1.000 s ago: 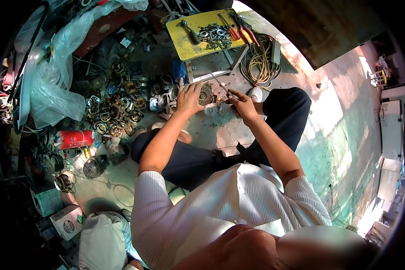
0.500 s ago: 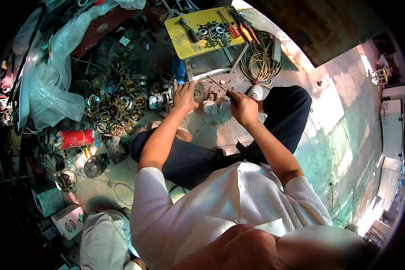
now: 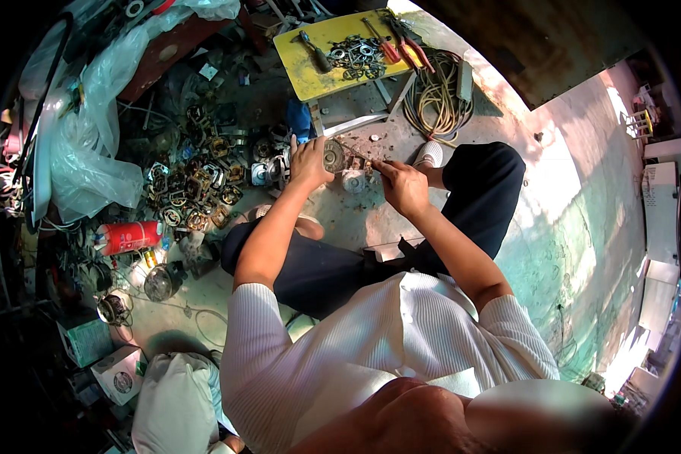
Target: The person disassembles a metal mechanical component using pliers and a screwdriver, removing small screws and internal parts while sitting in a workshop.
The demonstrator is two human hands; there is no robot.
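Metal disc [image 3: 334, 156] | left hand [image 3: 308, 162] at its left edge, can't tell if gripping | right hand [image 3: 405, 187] fingers wrapped round thin tool [image 3: 367, 157]

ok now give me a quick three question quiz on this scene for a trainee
1. True or false: the red cylinder lies to the left of the person's left hand.
2. Which hand is nearer the round metal part: A, right hand; B, left hand?
3. Fill in: the low table has a ____ top.

Key: 1 true; 2 B; 3 yellow.
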